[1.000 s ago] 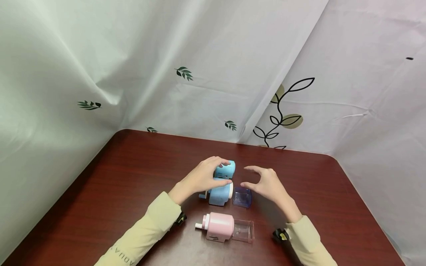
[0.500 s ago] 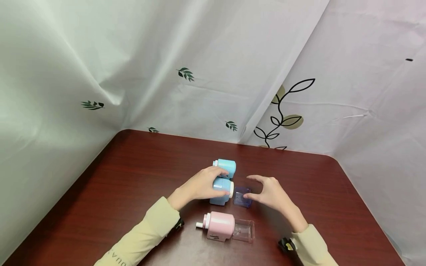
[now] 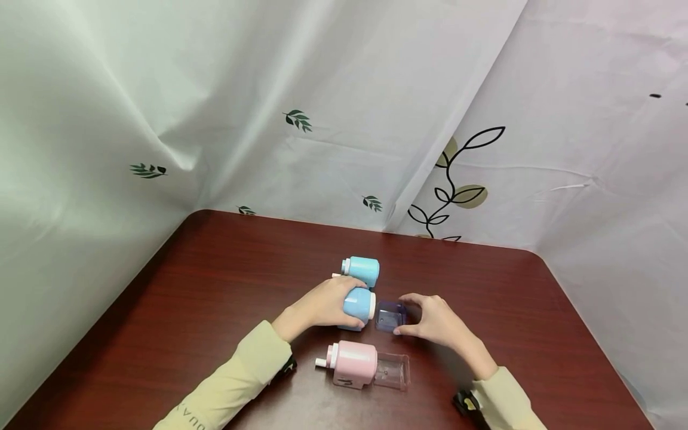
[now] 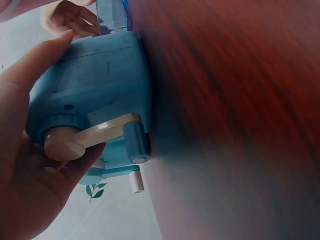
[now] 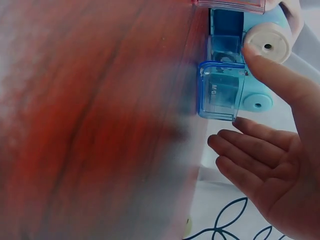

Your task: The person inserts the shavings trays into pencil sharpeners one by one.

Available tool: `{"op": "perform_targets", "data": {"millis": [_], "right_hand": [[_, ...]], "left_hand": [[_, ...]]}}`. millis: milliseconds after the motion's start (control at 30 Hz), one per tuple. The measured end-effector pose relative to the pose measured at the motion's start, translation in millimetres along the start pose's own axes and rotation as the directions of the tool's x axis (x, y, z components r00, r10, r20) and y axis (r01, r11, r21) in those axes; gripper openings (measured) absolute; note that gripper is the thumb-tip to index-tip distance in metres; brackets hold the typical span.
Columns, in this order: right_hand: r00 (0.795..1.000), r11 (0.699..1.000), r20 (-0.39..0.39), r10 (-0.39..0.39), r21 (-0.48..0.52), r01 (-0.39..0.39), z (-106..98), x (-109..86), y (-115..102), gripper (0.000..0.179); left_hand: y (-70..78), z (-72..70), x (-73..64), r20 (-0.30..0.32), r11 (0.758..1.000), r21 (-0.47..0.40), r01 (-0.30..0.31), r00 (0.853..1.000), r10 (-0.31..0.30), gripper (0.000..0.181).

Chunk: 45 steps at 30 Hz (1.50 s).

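Currently, the clear blue drawer (image 3: pixel 389 323) lies on the dark red table (image 3: pixel 252 263), just to the right of the blue sharpener (image 3: pixel 357 303) and separate from it. Its walls are transparent, with white lettering on one side; whether it contains any debris cannot be determined with certainty. The clear pink-edged tray (image 3: pixel 396 382) extends from the right side of the pink sharpener (image 3: pixel 356 361) and shows small dark specks inside.

The blue sharpener stands upright on the table, between the pink sharpener, nearest the person, and the light blue sharpener (image 3: pixel 364 270), farthest away. Its long axis runs left to right. The white round face (image 3: pixel 372 306), with a central hole, points right, toward the drawer; the crank (image 4: pixel 105 131), a cream arm with a blue handle, is at the left end. The other two sharpeners lie roughly parallel to it.

The left hand (image 3: pixel 325 301) grips the blue sharpener, thumb on the near side and fingers on the far side. The right hand (image 3: pixel 438 321) holds thumb and fingers wide apart, straddling the drawer; firm contact cannot be confirmed.
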State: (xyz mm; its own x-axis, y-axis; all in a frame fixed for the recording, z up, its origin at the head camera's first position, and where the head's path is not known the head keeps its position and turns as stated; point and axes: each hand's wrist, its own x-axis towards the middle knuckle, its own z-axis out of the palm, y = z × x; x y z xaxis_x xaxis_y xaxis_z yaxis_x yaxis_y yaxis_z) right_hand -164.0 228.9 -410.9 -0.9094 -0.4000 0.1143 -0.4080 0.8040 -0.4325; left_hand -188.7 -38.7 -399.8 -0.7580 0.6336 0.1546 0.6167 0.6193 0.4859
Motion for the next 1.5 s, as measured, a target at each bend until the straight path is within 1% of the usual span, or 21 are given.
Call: {"op": "perform_targets", "data": {"millis": [67,267,367,533,667,833,1033,1167,1500], "right_hand": [[1.000,1.000,0.001,-0.016,-0.005,0.016,1,-0.5,0,0.065],[0.998,0.998,0.025,-0.064,-0.009,0.065,3,-0.8,1,0.074],[0.997,0.997,0.032,-0.071,0.001,0.071,3,-0.2,1,0.072],[0.996,0.997,0.034,-0.082,0.014,0.081,4,0.8,0,0.061],[0.997,0.997,0.025,-0.079,-0.002,0.079,4,2.5,-2,0.056],[0.998,0.999,0.031,-0.047,-0.017,0.048,7,4.0,-3,0.052],[0.999,1.000,0.036,-0.005,-0.020,0.006,8,3.7,-6,0.051],[1.000,1.000,0.029,-0.008,-0.016,0.008,7,2.9,-7,0.050],[1.000,0.999,-0.004,-0.012,-0.030,0.011,8,0.5,-6,0.049]], "left_hand": [[-1.2,1.2,0.0,0.001,1.000,0.011,-0.012,1.000,0.012,0.070],[-3.0,3.2,1.7,-0.025,0.998,0.050,-0.048,0.998,0.050,0.069],[-2.7,4.0,2.6,-0.036,0.997,0.063,-0.049,0.998,0.051,0.067],[-2.3,6.7,4.2,-0.042,0.994,0.095,-0.061,0.997,0.065,0.066],[-1.5,7.4,5.1,-0.048,0.992,0.102,-0.074,0.996,0.079,0.065],[-1.1,8.6,6.7,-0.057,0.993,0.098,-0.072,0.995,0.078,0.063],[-1.4,11.0,8.9,-0.054,0.992,0.100,-0.075,0.995,0.081,0.064],[-1.6,11.9,9.7,-0.053,0.992,0.107,-0.073,0.996,0.078,0.064],[-0.7,12.1,10.8,-0.056,0.988,0.123,-0.095,0.993,0.102,0.064]]}}
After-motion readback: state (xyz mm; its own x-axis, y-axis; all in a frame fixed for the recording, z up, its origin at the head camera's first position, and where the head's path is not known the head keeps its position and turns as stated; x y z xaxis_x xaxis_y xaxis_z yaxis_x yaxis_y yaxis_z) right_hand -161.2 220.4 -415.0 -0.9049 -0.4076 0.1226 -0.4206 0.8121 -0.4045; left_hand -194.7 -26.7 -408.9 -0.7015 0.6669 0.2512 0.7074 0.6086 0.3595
